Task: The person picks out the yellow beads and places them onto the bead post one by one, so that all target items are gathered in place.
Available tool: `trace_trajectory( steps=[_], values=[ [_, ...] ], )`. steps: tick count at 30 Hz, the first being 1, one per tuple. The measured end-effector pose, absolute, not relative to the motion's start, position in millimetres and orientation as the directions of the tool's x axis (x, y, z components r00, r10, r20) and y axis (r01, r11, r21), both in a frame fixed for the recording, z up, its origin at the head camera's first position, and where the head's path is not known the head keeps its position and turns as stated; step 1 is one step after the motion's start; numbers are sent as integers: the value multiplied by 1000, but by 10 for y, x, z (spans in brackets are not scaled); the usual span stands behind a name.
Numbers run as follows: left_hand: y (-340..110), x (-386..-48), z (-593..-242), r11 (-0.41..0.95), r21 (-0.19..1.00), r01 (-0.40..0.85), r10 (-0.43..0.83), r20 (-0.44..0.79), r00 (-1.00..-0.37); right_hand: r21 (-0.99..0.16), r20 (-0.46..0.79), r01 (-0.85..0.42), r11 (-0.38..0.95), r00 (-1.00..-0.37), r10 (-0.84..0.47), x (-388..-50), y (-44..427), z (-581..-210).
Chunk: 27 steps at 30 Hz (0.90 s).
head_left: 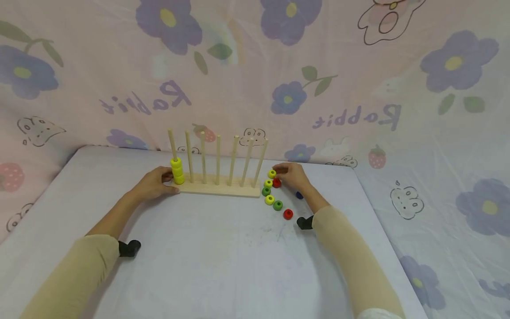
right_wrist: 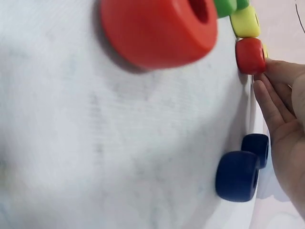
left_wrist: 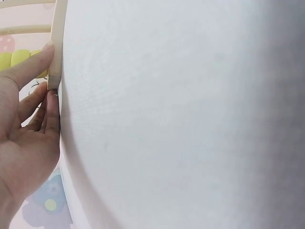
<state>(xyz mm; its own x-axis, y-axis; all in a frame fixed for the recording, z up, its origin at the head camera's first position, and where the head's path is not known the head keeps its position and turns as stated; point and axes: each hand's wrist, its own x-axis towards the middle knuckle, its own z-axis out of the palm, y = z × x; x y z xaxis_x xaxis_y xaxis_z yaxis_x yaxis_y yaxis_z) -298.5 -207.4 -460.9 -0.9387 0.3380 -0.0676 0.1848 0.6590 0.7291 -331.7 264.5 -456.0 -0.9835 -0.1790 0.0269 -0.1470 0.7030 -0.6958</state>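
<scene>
And here we are at the seven-peg wooden stand, sitting upright towards the far side of the white-covered table! At its left end, the left hand has the base in a narrow grip, thumb along the near corner, other fingers curled about the end. Right beside that hand, the stand's leftmost peg carries a stack of yellow beads, and six more pegs line up to the right.

Over to the stand's right end, where the right hand is in close, fingers drawn narrow, tips right at the farthest yellow bead; whether they pinch it, I cannot tell! Just beside those fingers, a red bead; next along, another yellow bead and a green bead, both just off the stand's right end. Nearer than the stand's front edge come a third loose yellow bead, a second green bead and a second red bead. Farther right of the stand, two dark blue beads sit close together below the right hand in its wrist view. Behind the stand hangs a pale cloth with purple flowers and mirrored "Rabbit" lettering
</scene>
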Motion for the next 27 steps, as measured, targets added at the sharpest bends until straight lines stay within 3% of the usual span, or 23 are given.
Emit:
trace_trajectory(
  steps=[18,27],
  values=[
    [-2079,-2998,-4618,649,738,183,344,-70,-937,-624,49,-141,769,-989,-141,-3341,2605,-4626],
    [-2075,-2988,-4608,650,739,179,337,-69,-939,-642,58,-122,757,-992,-110,-3297,2598,-4616]
  ],
)
